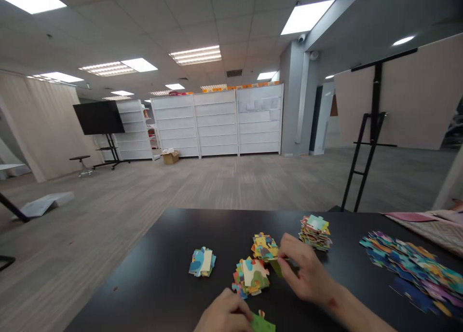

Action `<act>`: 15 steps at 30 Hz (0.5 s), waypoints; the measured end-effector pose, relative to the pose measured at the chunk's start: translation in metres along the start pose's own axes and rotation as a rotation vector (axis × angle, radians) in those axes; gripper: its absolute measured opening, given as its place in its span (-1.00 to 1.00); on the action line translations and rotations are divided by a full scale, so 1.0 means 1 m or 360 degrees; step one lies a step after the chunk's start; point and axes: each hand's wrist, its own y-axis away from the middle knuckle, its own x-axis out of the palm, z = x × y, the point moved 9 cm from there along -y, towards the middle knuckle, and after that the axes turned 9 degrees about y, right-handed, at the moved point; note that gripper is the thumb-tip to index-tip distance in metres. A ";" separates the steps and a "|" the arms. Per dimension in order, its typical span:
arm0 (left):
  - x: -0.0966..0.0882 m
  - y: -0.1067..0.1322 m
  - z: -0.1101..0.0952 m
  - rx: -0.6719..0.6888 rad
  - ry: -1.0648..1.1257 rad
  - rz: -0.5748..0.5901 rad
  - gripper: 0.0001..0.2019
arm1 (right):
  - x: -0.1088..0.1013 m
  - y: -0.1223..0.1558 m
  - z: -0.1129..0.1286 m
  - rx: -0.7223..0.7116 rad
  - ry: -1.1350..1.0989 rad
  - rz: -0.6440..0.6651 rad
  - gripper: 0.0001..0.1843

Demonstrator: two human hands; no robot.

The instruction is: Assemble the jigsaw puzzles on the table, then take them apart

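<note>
Pinching a thin green jigsaw piece (276,268) with the right hand (306,274) over a black table (144,283).

In the head view, the right fingers (289,249) clench that piece, which stands on its edge and points down, just beside a yellow jigsaw stack (265,246). The left hand (226,313) is by the table's near edge, touching a second green piece (263,324), but it is hard to tell if it grips it. A mixed jigsaw stack (251,277) sits between the hands.
</note>
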 end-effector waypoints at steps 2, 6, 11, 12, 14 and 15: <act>-0.005 -0.002 0.005 -0.0048 -0.0141 -0.0131 -0.74 | 0.001 -0.002 0.011 -0.0107 0.0038 0.0131 -0.80; -0.006 -0.009 0.019 -0.0268 -0.0354 -0.0194 -0.34 | 0.028 0.009 0.046 -0.0212 -0.0223 0.0541 -0.84; -0.020 -0.017 0.012 -0.0375 -0.0414 -0.0198 -0.55 | 0.046 0.012 0.043 -0.0091 -0.0409 0.0424 -0.79; -0.024 -0.019 0.007 -0.0361 -0.0409 -0.0185 -0.63 | 0.045 0.010 0.027 0.0023 -0.0345 0.0352 -0.77; -0.030 -0.023 -0.003 -0.0313 -0.0354 -0.0145 -0.75 | 0.041 0.007 -0.009 0.0260 -0.0183 0.0256 -0.68; -0.032 -0.024 -0.006 -0.0292 -0.0315 -0.0133 -0.77 | 0.041 0.006 -0.024 0.0353 -0.0118 0.0259 -0.65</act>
